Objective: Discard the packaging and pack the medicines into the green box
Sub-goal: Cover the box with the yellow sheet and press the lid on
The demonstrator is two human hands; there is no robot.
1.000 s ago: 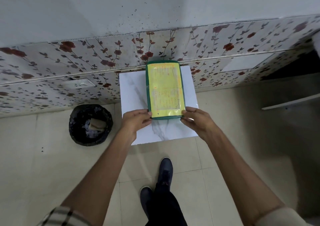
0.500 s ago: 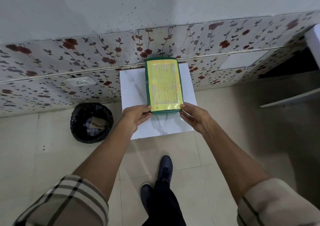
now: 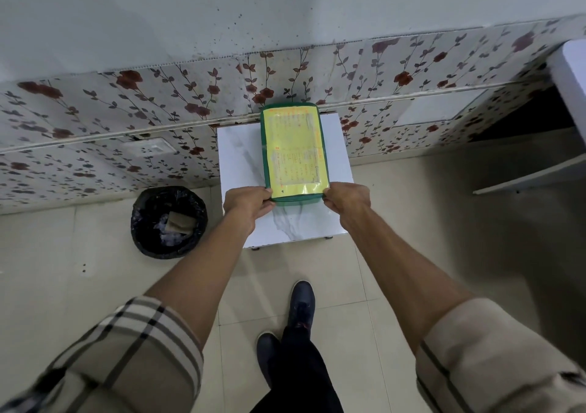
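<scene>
The green box [image 3: 293, 154] lies closed on a small white marble-patterned table [image 3: 241, 159], its top covered by a yellow printed sheet under clear plastic. My left hand [image 3: 249, 201] grips its near left corner and my right hand [image 3: 347, 198] grips its near right corner. No loose medicines or packaging show on the table. A black-lined bin [image 3: 169, 222] on the floor to the left holds crumpled wrapping and a brown cardboard piece [image 3: 180, 222].
The table stands against a wall with floral tiles [image 3: 126, 120] and a white socket plate [image 3: 149, 147]. A white shelf edge [image 3: 532, 174] juts in at the right. My dark shoes [image 3: 301, 304] stand on the beige floor tiles below.
The view has pulled back, so more of my sleeves shows. Both hands stay on the box's near corners, fingers curled tighter around them.
</scene>
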